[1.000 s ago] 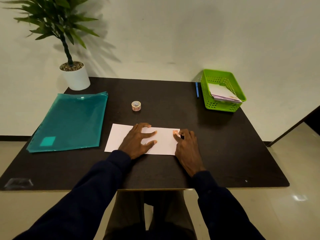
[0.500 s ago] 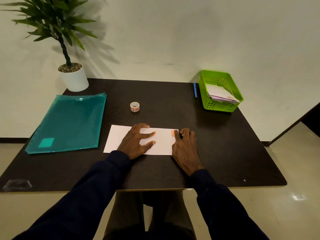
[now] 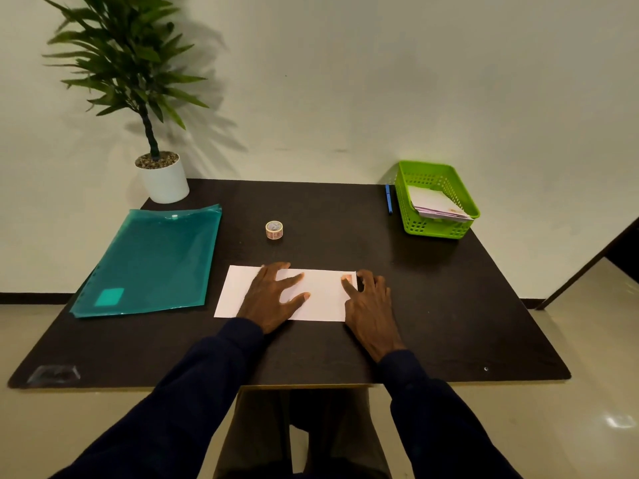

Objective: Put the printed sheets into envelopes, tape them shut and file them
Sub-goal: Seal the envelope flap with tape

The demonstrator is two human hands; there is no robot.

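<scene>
A white envelope (image 3: 325,299) lies flat near the front middle of the dark table (image 3: 432,305). My left hand (image 3: 273,295) rests spread on its middle, fingers straight, pressing it down. My right hand (image 3: 371,302) lies at the envelope's right end, its fingertips pressing an orange piece of tape (image 3: 346,279) at the top right corner. A small roll of tape (image 3: 274,230) stands behind the envelope. A teal plastic folder (image 3: 152,261) lies at the left. A green basket (image 3: 435,198) at the back right holds several envelopes or sheets.
A potted plant in a white pot (image 3: 162,179) stands at the back left corner. A blue pen (image 3: 388,198) lies left of the basket. A scrap of clear film (image 3: 52,374) sits at the front left edge.
Both hands stay on the envelope; the right fingertips have shifted slightly over the tape. The camera view has tilted up a little.
</scene>
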